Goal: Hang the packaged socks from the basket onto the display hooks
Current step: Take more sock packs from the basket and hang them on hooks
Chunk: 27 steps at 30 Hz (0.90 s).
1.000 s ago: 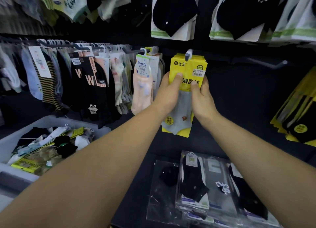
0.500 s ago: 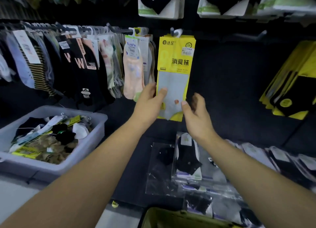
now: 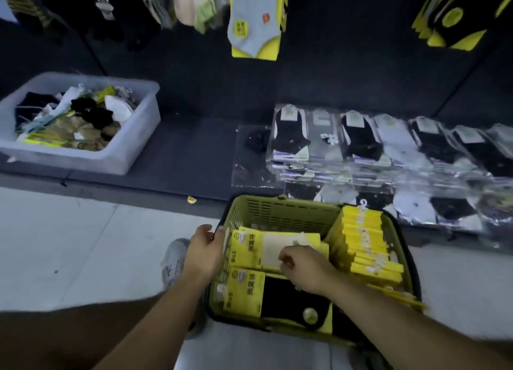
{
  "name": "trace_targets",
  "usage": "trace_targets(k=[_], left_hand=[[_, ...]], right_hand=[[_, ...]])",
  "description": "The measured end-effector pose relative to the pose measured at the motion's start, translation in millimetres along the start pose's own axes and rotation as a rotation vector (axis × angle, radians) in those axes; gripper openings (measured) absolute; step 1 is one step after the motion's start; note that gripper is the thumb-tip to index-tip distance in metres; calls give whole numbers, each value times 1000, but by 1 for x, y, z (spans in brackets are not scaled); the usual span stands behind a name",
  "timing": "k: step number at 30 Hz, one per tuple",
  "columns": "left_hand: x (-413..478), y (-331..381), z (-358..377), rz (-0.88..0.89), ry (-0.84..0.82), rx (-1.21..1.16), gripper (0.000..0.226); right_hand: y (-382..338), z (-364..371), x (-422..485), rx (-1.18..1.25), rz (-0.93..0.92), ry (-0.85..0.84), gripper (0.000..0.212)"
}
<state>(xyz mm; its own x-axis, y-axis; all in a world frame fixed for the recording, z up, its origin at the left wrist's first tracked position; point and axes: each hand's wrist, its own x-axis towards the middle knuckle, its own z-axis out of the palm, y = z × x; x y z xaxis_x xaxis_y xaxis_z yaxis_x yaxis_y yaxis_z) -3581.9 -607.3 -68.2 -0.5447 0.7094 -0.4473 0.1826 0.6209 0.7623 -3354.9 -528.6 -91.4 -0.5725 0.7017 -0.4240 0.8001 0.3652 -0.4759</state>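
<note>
A green basket stands on the floor below me, full of yellow sock packs. A pack with a pale sock lies on top at the left, one with a black sock lies nearer me, and a row of packs stands on edge at the right. My left hand holds the basket's left rim. My right hand lies on the pale sock pack with its fingers curled at the pack's edge. A yellow pack with a grey sock hangs on the display wall above.
A pale plastic tub of loose socks sits on the dark shelf at the left. Clear-bagged socks lie in rows on the shelf at the right. More hanging socks line the wall, yellow packs at top right. Pale floor lies left of the basket.
Both hands have left the hung yellow pack and dropped to the basket. My view has tilted down from the hooks to the floor.
</note>
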Motion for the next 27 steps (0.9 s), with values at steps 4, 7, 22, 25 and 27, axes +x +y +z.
trace_targets(k=[4, 7, 22, 25, 27], left_hand=[[-26, -50, 13, -8, -61, -51, 28], [-35, -69, 17, -6, -111, -94, 32], [-32, -61, 15, 53, 29, -203, 74], [-35, -37, 13, 114, 188, -130, 52], [-36, -18, 11, 43, 64, -327, 35]], right_hand=[[11, 35, -11, -127, -79, -10, 33], [15, 43, -12, -280, -176, 62, 31], [0, -8, 0, 244, 14, -27, 10], [-14, -36, 1, 723, 99, 91, 11], [-28, -43, 1, 960, 75, 101, 14]])
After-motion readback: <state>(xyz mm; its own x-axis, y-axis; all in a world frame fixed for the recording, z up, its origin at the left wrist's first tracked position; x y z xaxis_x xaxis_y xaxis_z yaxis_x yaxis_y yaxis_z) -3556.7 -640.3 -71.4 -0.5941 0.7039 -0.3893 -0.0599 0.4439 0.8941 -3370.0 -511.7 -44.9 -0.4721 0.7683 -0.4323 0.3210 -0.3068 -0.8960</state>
